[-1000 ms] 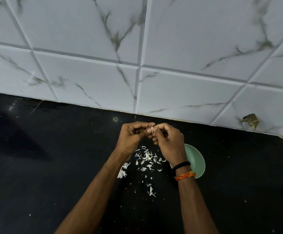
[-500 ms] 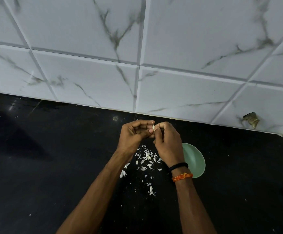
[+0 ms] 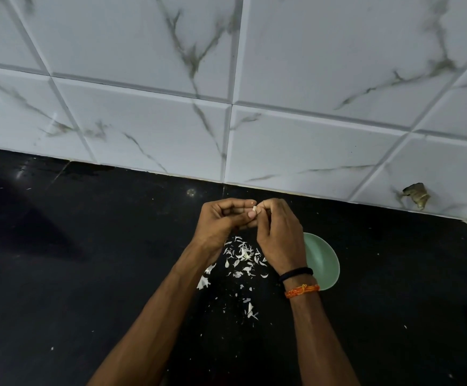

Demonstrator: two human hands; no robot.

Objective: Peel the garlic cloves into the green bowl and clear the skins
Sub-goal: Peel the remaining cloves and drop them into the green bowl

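Above the black countertop [image 3: 87, 274], near the white marble-veined wall tiles [image 3: 310, 135], both hands meet with fingers curled. The left hand [image 3: 221, 221] and the right hand [image 3: 279, 235] together pinch a small pale garlic clove [image 3: 254, 208] between their fingertips. Below them a scatter of white garlic skins [image 3: 242, 254] lies on the counter. Just right of the skins sits the green bowl [image 3: 324, 260], partly hidden behind the right wrist, which wears a black band [image 3: 296, 273] and an orange thread [image 3: 302, 290].
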